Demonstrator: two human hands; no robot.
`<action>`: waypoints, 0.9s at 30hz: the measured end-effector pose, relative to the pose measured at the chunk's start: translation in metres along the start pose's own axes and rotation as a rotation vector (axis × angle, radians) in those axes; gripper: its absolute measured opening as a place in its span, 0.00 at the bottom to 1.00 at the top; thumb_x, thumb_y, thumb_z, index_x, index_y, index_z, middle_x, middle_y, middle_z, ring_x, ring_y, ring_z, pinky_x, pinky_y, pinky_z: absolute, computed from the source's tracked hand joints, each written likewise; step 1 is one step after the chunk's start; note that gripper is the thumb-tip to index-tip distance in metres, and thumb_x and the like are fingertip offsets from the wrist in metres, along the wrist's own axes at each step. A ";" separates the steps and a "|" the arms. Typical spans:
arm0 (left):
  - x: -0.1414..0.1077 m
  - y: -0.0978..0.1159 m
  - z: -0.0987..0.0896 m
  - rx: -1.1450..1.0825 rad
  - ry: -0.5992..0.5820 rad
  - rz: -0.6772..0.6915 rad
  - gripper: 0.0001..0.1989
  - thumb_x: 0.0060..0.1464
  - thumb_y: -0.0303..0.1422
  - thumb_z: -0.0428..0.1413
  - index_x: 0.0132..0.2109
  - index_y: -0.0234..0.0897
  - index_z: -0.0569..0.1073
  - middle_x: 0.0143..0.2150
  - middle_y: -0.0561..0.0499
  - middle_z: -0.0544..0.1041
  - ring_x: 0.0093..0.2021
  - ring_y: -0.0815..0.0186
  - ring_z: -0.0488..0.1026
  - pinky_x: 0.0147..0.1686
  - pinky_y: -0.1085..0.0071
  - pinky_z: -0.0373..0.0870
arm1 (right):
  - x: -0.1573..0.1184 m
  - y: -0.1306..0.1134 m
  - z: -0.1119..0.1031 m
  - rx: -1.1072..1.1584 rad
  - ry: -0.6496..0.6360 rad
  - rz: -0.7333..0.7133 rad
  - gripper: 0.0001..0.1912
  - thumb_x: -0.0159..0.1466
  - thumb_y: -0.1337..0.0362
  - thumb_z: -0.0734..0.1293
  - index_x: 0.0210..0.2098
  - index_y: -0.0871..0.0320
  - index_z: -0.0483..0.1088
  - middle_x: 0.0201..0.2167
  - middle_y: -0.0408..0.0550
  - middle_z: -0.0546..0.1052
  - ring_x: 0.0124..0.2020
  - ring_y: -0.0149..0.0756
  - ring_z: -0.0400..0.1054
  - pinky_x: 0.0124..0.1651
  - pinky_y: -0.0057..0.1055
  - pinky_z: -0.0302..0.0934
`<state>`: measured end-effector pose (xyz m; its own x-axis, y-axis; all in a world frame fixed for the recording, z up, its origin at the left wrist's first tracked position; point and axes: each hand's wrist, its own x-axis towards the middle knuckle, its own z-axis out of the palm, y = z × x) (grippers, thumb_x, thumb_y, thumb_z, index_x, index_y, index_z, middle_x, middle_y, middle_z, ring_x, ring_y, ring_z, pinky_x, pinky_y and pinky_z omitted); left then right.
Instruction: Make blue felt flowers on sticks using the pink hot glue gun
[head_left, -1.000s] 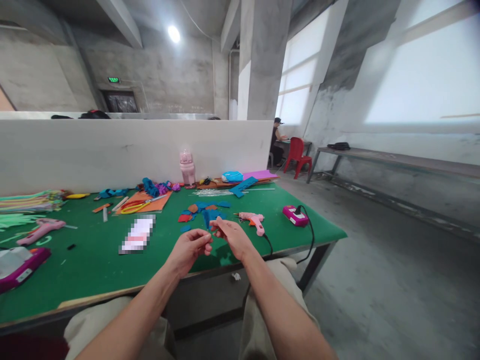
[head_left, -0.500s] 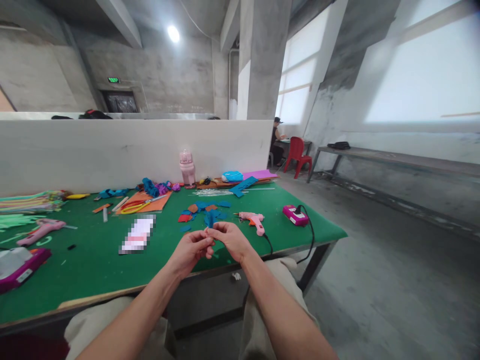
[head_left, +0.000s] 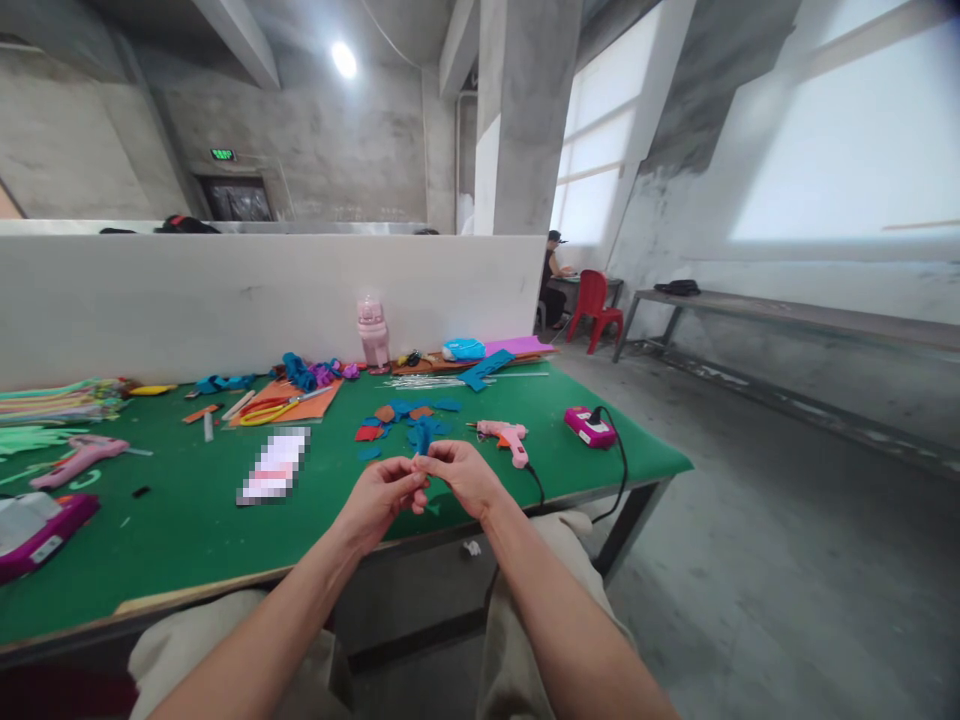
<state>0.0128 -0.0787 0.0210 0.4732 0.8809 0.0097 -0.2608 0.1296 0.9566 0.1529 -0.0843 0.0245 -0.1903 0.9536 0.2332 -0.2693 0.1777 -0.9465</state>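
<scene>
My left hand (head_left: 384, 498) and my right hand (head_left: 459, 474) meet over the front edge of the green table, fingertips pinched together. Between them stands a small blue crepe paper piece (head_left: 422, 437), its lower end hidden by the fingers. A thin green tip shows just under the fingertips; I cannot make out what it belongs to. Behind the hands lie loose blue paper pieces (head_left: 403, 410) mixed with a few brown and red ones (head_left: 367, 433). To the right of my right hand, a pink glue gun (head_left: 508, 440) rests on the table, nozzle pointing left.
A magenta power box (head_left: 589, 427) with a black cord sits at the table's right. Pliers (head_left: 270, 410), a blurred phone-like rectangle (head_left: 274, 465) and another pink glue gun (head_left: 81, 460) lie leftward. A pink bottle (head_left: 373, 335) stands by the white partition (head_left: 262, 300).
The camera view has shifted very slightly. Both hands stay pinched together, and the blue crepe paper piece between them leans a little differently.
</scene>
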 end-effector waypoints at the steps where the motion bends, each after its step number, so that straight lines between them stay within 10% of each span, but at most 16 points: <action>1: 0.000 0.000 0.000 0.002 0.002 0.001 0.09 0.41 0.31 0.61 0.29 0.31 0.71 0.22 0.54 0.71 0.20 0.74 0.68 0.21 0.77 0.65 | 0.000 -0.001 0.000 -0.002 -0.009 -0.002 0.12 0.49 0.59 0.69 0.20 0.62 0.68 0.19 0.39 0.68 0.23 0.25 0.59 0.31 0.25 0.53; 11: 0.005 0.002 -0.007 -0.019 0.105 0.021 0.10 0.41 0.33 0.61 0.28 0.31 0.70 0.24 0.52 0.73 0.20 0.75 0.68 0.21 0.79 0.65 | 0.011 0.011 -0.015 0.014 0.279 -0.048 0.13 0.51 0.55 0.67 0.24 0.60 0.70 0.22 0.41 0.68 0.24 0.26 0.59 0.32 0.25 0.55; 19: 0.003 -0.001 -0.007 -0.004 -0.001 0.033 0.09 0.42 0.32 0.60 0.29 0.32 0.70 0.23 0.54 0.72 0.19 0.74 0.67 0.21 0.77 0.65 | 0.004 0.001 -0.001 -0.070 0.093 -0.033 0.13 0.48 0.59 0.70 0.31 0.60 0.72 0.24 0.41 0.71 0.27 0.28 0.62 0.34 0.27 0.57; 27: 0.003 -0.003 -0.007 0.105 0.024 0.162 0.07 0.43 0.33 0.59 0.28 0.34 0.70 0.19 0.54 0.72 0.21 0.71 0.68 0.25 0.74 0.66 | -0.003 -0.008 0.006 -0.532 0.193 -0.375 0.06 0.51 0.62 0.68 0.28 0.57 0.72 0.24 0.44 0.72 0.27 0.32 0.65 0.35 0.29 0.59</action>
<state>0.0089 -0.0731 0.0163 0.4120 0.8970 0.1603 -0.2421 -0.0618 0.9683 0.1500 -0.0898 0.0323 0.0110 0.8218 0.5696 0.2269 0.5528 -0.8019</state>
